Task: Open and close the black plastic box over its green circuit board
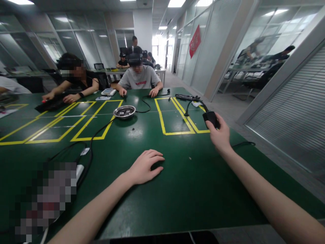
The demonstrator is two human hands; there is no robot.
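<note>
My right hand (220, 135) reaches out to the right side of the green table (177, 189) and is closed around a small black device (210, 118) with a black cable (193, 101) running from it towards a black bar at the far edge. The device sits at the corner of a yellow taped rectangle (175, 120). My left hand (145, 166) rests on the table in the middle, fingers loosely curled and apart, holding nothing.
A metal bowl (124, 111) with small parts stands mid-table. Black cables (88, 149) and a white power strip (79, 169) lie at the left. Two people (139, 78) sit across the table with hands on it. A glass-walled corridor (241, 101) runs on the right.
</note>
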